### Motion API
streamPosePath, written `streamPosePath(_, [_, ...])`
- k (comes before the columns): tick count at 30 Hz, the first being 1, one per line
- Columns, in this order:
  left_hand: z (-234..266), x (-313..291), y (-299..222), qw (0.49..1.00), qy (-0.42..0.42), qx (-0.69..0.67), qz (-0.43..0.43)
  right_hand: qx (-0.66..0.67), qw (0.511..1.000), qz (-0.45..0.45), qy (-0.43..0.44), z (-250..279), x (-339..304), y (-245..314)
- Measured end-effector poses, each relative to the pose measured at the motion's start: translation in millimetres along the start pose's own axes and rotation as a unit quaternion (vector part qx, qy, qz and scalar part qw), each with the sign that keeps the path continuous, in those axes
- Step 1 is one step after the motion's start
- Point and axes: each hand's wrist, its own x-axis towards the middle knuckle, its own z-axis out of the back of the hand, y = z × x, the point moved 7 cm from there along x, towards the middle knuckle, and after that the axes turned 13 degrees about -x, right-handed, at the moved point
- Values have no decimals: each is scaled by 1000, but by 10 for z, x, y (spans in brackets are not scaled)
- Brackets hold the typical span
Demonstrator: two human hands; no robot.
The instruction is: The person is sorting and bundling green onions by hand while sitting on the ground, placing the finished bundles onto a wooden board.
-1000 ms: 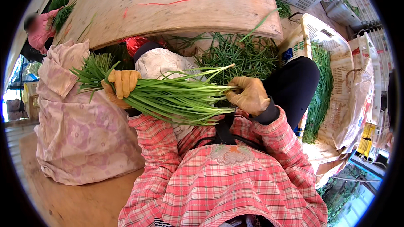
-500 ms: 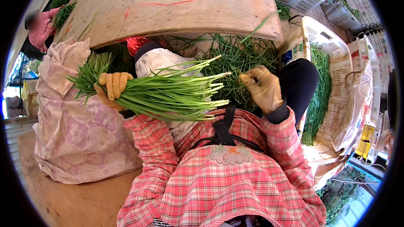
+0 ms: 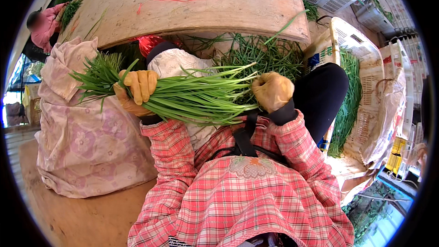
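Observation:
A bunch of long green chives [image 3: 196,96] lies sideways over my lap, its leafy tips to the left and its pale stem ends to the right. My left hand [image 3: 138,89], in a tan glove, is wrapped round the leafy half. At the pale ends is my right hand [image 3: 273,91], gloved alike, its fingers curled closed against the stems; what they pinch is hidden. Loose dark green leaves [image 3: 260,59] lie heaped on the ground beyond my hands.
A wooden tabletop [image 3: 192,13] with a red string [image 3: 183,1] spans the far side. To my right stands a white plastic crate [image 3: 366,64] of greens; a flowered cloth [image 3: 91,142] drapes at my left. Another person [image 3: 45,27] in pink is at the far left.
My right hand has moved left and closed in on the stem ends. My left hand and the bunch have shifted slightly right.

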Motion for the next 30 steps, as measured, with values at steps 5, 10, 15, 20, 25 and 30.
streamPosePath(5, [-71, -7, -370, 993, -21, -36, -106, -157, 987, -25, 38, -40, 35, -827])
streamPosePath(10, [106, -119, -440, 995, -20, -42, -91, 469, 863, 43, 181, -42, -41, -24])
streamPosePath(15, [208, -162, -460, 996, -52, -22, -75, 321, 912, 48, 251, -285, -448, 513])
streamPosePath(20, [463, -433, -655, 990, -107, -37, -81, 343, 928, -58, 131, -230, -322, -376])
streamPosePath(25, [552, -444, -506, 990, -104, -68, -70, 312, 916, 251, 20, 543, -122, 380])
streamPosePath(30, [559, -453, -520, 985, -162, -22, -51, 66, 935, 346, 49, -120, -429, 1153])
